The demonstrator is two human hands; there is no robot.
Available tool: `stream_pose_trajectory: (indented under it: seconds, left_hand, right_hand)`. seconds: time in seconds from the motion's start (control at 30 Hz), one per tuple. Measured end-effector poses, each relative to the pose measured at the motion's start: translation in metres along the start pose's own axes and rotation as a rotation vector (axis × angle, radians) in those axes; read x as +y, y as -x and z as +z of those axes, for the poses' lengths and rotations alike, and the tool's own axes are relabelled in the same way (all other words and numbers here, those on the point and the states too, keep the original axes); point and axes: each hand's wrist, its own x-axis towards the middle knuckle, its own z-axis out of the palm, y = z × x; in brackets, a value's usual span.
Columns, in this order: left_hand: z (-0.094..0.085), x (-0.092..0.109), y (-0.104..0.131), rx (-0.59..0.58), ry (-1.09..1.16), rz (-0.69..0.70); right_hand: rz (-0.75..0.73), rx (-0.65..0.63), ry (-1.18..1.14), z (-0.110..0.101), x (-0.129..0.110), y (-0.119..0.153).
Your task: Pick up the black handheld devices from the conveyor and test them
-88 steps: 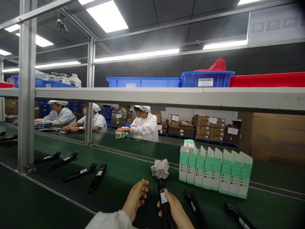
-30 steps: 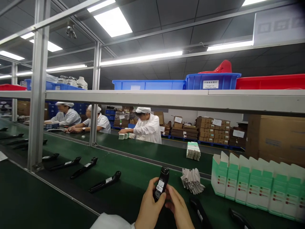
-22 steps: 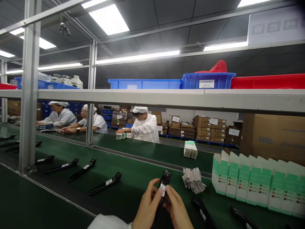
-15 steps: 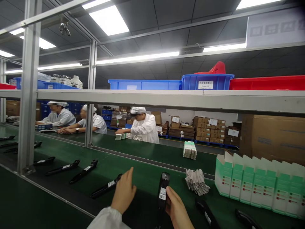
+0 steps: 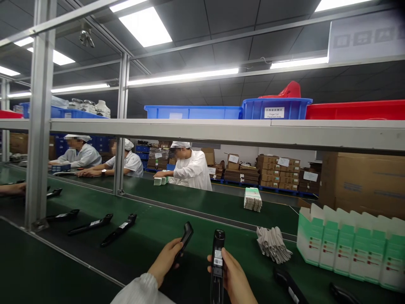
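My left hand (image 5: pixel 163 261) grips a slim black handheld device (image 5: pixel 187 234), tilted and raised off the green belt (image 5: pixel 152 219). Close by, my right hand (image 5: pixel 236 276) holds another black handheld device (image 5: pixel 218 242) upright, its white labels and printed code facing me. The fingers of both hands are wrapped round the devices; their lower parts are partly hidden. To the left, several similar labelled black devices (image 5: pixel 118 230) lie spaced out along the belt. Two more, one of them a black device (image 5: pixel 289 285), lie at the lower right.
A bundle of folded papers (image 5: pixel 274 245) and a row of green-white cartons (image 5: pixel 354 249) stand at right. A metal post (image 5: pixel 39 126) and overhead shelf (image 5: pixel 190 128) with blue bins (image 5: pixel 193 112) frame the line. Across it, co-workers work; a bare arm (image 5: pixel 12 188) reaches in at far left.
My left hand has closed on a black device and lifted it from the belt. Belt devices, papers and cartons have shifted right. An arm has appeared at far left.
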Motion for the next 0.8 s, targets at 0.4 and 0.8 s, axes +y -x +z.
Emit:
stream_pose_trajectory:
  seconds: [0.4,0.8]
  left_hand:
    - [0.056,0.026,0.042,-0.349,0.844,-0.263]
    - [0.07,0.023,0.05,-0.109,0.288,0.339]
  right_hand:
    - [-0.275,0.341,0.72,-0.044,0.014,-0.029]
    - [-0.187,0.004,0.237,0.002,-0.002,-0.002]
